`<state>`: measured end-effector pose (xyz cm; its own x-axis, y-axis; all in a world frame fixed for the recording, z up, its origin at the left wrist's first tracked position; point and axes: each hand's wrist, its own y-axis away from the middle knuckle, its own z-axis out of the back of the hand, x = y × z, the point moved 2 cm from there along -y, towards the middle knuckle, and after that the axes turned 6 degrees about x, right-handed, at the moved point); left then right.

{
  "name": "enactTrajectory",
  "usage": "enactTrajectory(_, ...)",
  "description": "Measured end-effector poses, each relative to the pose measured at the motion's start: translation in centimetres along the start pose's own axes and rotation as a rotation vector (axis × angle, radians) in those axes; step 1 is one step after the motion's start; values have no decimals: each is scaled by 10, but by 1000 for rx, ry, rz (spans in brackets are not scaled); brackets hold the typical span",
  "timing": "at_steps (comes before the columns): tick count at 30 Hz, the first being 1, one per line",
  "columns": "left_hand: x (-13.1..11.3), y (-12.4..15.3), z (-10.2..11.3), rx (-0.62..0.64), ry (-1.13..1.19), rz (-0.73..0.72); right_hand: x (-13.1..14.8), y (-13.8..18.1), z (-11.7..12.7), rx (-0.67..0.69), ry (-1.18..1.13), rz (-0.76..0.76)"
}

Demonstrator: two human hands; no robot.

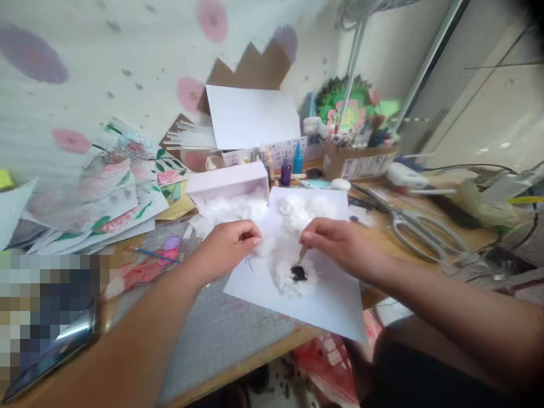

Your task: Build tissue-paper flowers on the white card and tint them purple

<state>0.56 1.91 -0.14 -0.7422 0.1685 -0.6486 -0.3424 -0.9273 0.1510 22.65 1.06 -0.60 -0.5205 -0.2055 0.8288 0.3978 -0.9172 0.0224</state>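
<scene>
A white sheet of paper lies tilted on the grey cutting mat. On it sits a ring of white cotton-like fluff around a black patch. A second white fluffy clump is farther back on the sheet. My right hand grips a slim brown stick, its lower end beside the black patch. Over the paper's left part, my left hand is closed in a pinch, with blurred white fluff at its fingertips. More loose fluff lies behind it.
A pale open box stands behind my left hand. Large scissors lie right of the paper. At the back are a purple bottle, a blue bottle and a cardboard box of tools. Painted papers pile up at left.
</scene>
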Motion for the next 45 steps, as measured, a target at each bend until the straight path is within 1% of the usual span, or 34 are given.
enactTrajectory(2, -2, 0, -5, 26, 42, -5, 0, 2, -1, -2, 0, -6)
enactTrajectory(4, -2, -1, -8, 28, 32, -6, 0, 3, -2, -1, 0, -12)
enactTrajectory(10, 6, -4, -7, -65, -186, -5, 2, 2, -1, 9, 6, -21)
enactTrajectory(12, 5, -3, -6, -113, -208, -46, 2, 2, -1, 10, 5, -27)
enactTrajectory(15, -3, 2, -4, -255, -201, -148, 1, 2, -1, 13, -7, -40)
enactTrajectory(16, -6, 4, -4, -282, -185, -186, 0, 2, -1, 14, -13, -44)
enactTrajectory(17, -9, 5, -5, -277, -166, -221, 0, 2, -1, 15, -20, -47)
enactTrajectory(19, -10, 4, -7, -200, -149, -248, -1, 2, -2, 19, -35, -51)
enactTrajectory(20, -8, 3, -8, -157, -157, -229, -1, 2, -1, 19, -41, -51)
enactTrajectory(22, -1, -1, -10, -93, -189, -140, 0, 2, -1, 19, -52, -51)
enactTrajectory(24, 9, -6, -11, -52, -206, -45, 0, 1, -1, 18, -61, -48)
enactTrajectory(26, 16, -10, -13, -18, -206, -5, 0, 1, 0, 19, -69, -46)
enactTrajectory(29, 20, -12, -16, -9, -202, 13, 0, 2, -1, 20, -79, -47)
enactTrajectory(34, 18, -13, -21, -1, -158, 24, 0, 4, -1, 16, -103, -57)
enactTrajectory(41, 12, -9, -14, -89, -11, -10, -5, 2, 0, 8, -206, -35)
enactTrajectory(45, 10, -5, -11, -66, 118, 0, -7, 3, 2, 2, -268, -10)
